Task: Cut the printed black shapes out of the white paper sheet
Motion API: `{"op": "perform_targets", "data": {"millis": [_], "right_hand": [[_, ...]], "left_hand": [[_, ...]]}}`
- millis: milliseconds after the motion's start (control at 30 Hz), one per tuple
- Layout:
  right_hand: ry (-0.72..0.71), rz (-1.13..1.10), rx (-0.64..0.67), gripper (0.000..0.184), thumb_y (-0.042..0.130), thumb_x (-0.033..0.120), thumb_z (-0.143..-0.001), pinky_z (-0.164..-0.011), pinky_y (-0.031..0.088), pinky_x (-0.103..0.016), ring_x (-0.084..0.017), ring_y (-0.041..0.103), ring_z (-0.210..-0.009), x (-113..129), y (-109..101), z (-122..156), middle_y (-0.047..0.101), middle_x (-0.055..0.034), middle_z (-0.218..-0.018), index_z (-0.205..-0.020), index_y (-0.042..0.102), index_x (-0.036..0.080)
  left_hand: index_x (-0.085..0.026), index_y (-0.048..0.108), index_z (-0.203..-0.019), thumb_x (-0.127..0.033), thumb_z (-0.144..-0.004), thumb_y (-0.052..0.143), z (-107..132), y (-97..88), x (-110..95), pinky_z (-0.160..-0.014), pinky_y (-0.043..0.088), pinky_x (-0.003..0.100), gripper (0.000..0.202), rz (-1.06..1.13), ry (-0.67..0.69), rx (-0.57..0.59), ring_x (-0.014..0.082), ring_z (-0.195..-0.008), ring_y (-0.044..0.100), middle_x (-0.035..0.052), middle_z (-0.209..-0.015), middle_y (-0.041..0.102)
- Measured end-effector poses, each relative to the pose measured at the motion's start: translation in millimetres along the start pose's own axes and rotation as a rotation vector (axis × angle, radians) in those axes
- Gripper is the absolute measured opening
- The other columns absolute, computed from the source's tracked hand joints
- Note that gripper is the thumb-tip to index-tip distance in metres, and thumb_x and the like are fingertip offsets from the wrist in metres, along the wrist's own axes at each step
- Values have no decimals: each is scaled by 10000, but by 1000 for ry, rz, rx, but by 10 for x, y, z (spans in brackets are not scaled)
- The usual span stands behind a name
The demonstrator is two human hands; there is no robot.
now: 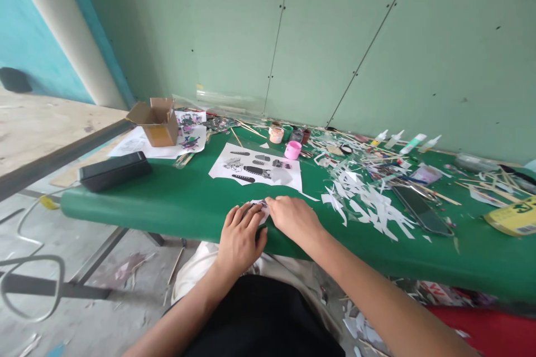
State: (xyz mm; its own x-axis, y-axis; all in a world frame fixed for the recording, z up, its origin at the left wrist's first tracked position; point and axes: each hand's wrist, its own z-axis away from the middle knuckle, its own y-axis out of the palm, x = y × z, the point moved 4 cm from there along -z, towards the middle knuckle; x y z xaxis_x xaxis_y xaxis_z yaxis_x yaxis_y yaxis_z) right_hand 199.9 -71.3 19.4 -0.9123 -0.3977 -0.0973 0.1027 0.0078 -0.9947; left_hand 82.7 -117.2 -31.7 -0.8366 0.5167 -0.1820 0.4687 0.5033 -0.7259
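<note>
My left hand (244,237) lies with its fingers stretched over a small piece of printed paper (263,213) near the table's front edge, pressing it down. My right hand (293,216) is closed, its fingertips at the right edge of that paper. Whatever is between the right fingers is hidden. Just beyond both hands lies a white printed sheet (221,170) with dark grey and black shapes, its near edge cut unevenly. A narrow white paper strip (309,196) rests by its right corner.
Paper scraps (372,201) and a phone (421,209) lie to the right. A pink paint jar (292,150) and glue bottles (412,144) stand behind. On the left are a black box-shaped device (115,171) and an open cardboard box (161,131). A yellow-labelled container (513,216) is far right.
</note>
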Motion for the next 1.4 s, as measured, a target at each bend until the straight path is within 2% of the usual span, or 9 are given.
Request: {"op": "perform_targets", "data": {"millis": [267, 667, 1400], "right_hand": [[18, 30, 9, 388, 315, 203, -982, -660, 515, -277, -217, 716, -819, -3, 32, 49, 721, -106, -954, -1236, 609, 194], [0, 69, 25, 332, 338, 165, -963, -647, 510, -277, -228, 717, -807, 4, 9, 88, 708, -108, -913, -1151, 611, 168], [-2, 94, 6, 401, 314, 176, -975, -585, 518, -296, -239, 720, -741, -119, 75, 271, 718, -95, -892, -1249, 606, 175]], "left_hand": [[-213, 636, -1110, -223, -874, 512, -1, -3, -3, -1014, 406, 457, 267, 2, -2, 14, 270, -1180, 577, 60, -1242, 669], [-210, 612, -1196, -227, -877, 515, 5, 10, -1, -1027, 389, 449, 334, 0, 4, 17, 267, -1183, 573, 46, -1265, 660], [-217, 609, -1208, -227, -878, 514, 2, 11, -3, -1034, 391, 454, 344, -3, -2, 24, 266, -1196, 567, 54, -1261, 660]]}}
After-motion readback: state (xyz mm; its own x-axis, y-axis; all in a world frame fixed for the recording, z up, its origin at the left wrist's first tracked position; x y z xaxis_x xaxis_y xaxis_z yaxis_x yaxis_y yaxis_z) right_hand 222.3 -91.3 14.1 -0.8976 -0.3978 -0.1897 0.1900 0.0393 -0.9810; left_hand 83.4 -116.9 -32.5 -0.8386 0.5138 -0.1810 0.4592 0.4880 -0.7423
